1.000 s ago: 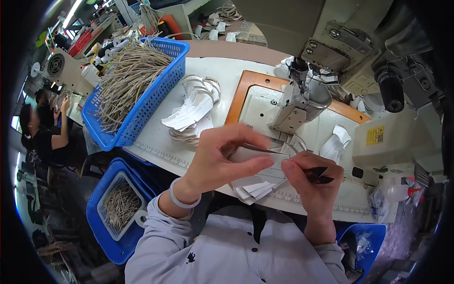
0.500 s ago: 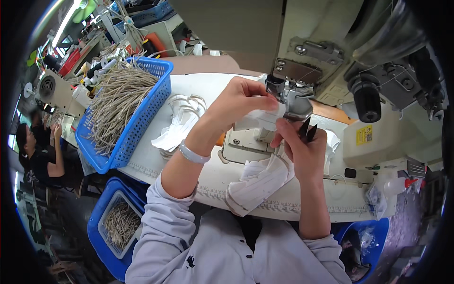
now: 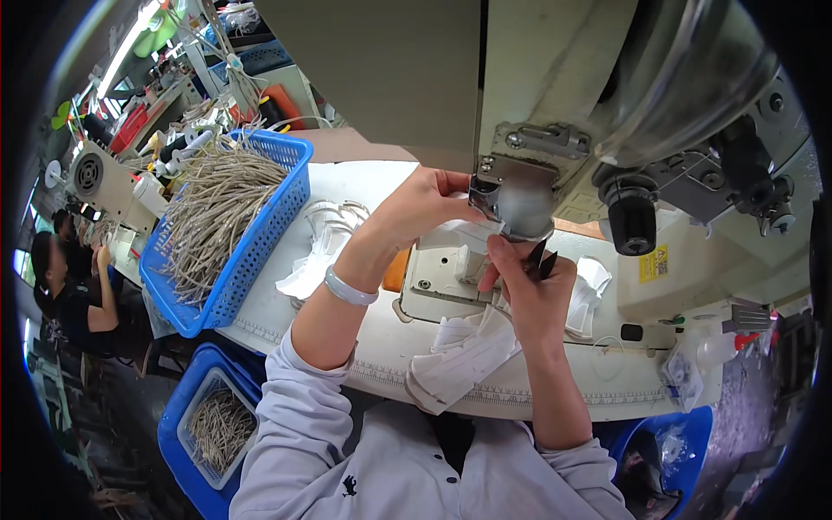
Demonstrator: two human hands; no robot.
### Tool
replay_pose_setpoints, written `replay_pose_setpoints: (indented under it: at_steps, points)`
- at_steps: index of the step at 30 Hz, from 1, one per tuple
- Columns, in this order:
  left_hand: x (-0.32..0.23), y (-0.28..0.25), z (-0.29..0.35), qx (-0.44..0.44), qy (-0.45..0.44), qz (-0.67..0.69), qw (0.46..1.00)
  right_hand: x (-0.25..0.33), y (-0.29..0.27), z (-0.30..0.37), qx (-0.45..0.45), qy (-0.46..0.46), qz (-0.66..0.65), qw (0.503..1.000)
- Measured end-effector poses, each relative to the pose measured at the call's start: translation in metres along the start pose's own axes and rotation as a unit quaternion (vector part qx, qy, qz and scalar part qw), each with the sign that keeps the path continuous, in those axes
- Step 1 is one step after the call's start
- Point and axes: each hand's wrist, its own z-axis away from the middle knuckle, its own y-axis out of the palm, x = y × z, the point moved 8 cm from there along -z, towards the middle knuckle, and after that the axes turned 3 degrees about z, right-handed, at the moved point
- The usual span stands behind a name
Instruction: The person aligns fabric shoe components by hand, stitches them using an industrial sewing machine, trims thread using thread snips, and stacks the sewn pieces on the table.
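Note:
Both my hands are at the needle area of a sewing machine. My left hand is closed, thumb and fingers pinching a white fabric piece beside the presser foot. Just below the needle area, my right hand has its thumb and forefinger at the near edge of that piece. Dark thread snips are held in its curled fingers, blades pointing up. Under my right wrist, a stack of white pieces hangs over the table's front edge. The needle tip is hidden.
White pieces lie left of my forearm, others to the right. A blue basket of beige cords stands at the left. Below are a blue bin and another blue bin. Another person sits far left.
The view has shifted, with the machine head looming larger. Both hands have moved slightly left and down in the picture. Less of the white piece shows between them; the snips stay in my right hand.

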Motion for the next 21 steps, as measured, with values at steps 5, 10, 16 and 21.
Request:
replay_pose_setpoints:
  at_steps: [5,10,16,21]
  points:
    - [-0.003,-0.004,-0.004,-0.017,0.013,-0.005,1.000,0.002,0.002,-0.001,0.006,0.011,-0.003,1.000]
    - [-0.025,-0.005,0.004,-0.058,-0.046,-0.106,0.992,0.006,0.003,0.001,-0.006,0.013,-0.009,1.000]
    - [0.024,-0.022,0.013,-0.062,-0.065,0.073,0.993,0.031,0.008,0.021,0.069,-0.119,0.052,0.989]
    - [0.039,-0.005,0.077,-0.131,-0.022,0.120,0.984,0.049,0.037,0.048,0.082,-0.306,0.364,0.876]
